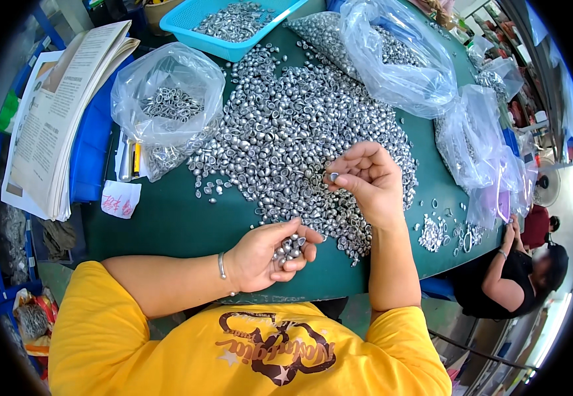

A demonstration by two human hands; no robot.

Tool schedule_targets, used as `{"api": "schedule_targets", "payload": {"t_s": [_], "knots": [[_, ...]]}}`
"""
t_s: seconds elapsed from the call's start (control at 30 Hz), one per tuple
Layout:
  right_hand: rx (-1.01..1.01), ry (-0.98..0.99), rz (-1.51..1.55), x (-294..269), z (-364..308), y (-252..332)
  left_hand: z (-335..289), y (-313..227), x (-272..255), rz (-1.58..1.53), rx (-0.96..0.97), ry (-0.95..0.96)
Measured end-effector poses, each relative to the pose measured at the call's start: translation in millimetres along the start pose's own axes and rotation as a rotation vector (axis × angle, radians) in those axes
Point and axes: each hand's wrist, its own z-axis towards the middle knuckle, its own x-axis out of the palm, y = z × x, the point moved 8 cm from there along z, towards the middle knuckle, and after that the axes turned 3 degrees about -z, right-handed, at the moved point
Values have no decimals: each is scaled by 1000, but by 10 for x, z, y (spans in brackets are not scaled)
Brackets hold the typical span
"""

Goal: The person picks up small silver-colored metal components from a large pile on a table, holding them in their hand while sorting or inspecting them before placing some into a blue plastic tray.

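A broad heap of small silvery cup-shaped metal pieces (286,125) covers the middle of the green table (161,231). My left hand (267,254) is cupped palm up at the near edge of the heap, its fingers curled around several of the metal pieces (289,249). Over the right part of the heap, my right hand (369,181) pinches a single metal piece (333,177) between thumb and forefinger. Its other fingers are bent above the pinch.
A blue basket (201,33) of metal pieces stands at the back. Clear plastic bags (168,86) flank the heap. Left lie a paper stack (68,112) and a white note (121,199); small parts (434,232) lie right. Another person (511,280) works at the far right.
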Motion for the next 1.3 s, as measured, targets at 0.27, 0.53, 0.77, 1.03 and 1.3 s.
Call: {"api": "schedule_targets", "payload": {"t_s": [0.27, 0.53, 0.77, 1.03, 1.3], "knots": [[-90, 329, -258, 426, -164, 202, -20, -21, 9, -38, 19, 24], [-287, 46, -1039, 389, 100, -21, -5, -16, -10, 11, 36, 6], [-245, 7, -967, 307, 60, 47, -6, -12, 4, -7, 39, 21], [333, 1, 17, 106, -34, -252, -4, -7, -7, 15, 27, 1], [-162, 368, -626, 531, -92, 134, -23, -35, -8, -51, 48, 33]]}}
